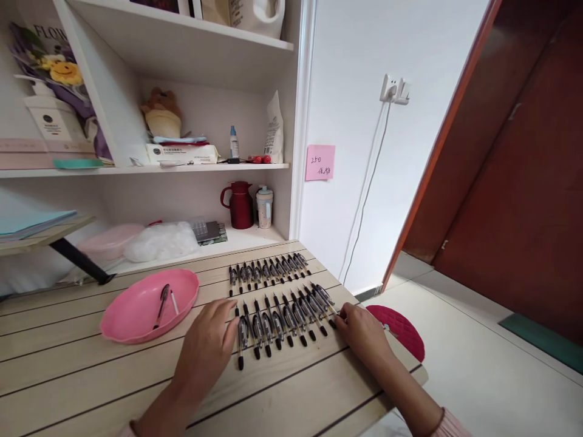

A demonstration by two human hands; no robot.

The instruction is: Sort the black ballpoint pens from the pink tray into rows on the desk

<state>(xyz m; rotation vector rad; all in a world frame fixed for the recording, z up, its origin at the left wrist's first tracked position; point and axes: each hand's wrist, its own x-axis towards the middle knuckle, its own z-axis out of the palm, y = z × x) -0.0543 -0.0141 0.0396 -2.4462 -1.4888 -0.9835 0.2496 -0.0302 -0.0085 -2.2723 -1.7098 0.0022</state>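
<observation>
Two rows of several black pens lie side by side on a light wooden table [68, 376]. The far row [266, 271] sits near the shelf; the near row [282, 318] lies between my hands. My left hand [204, 352] rests flat, fingers apart, its fingertips against the leftmost pens of the near row. My right hand [362, 331] touches the rightmost pens of that row with its fingertips. Neither hand has lifted a pen. To the left stands a pink bowl [132, 318] with one black pen [161, 305] and a thin white refill inside.
A white shelf unit behind the table carries a red jug [239, 204], a small bottle [265, 206], boxes and bags. A pink sticky note [319, 162] hangs on the wall. A red round cushion [401, 328] lies below the table's right edge. A brown door stands at right.
</observation>
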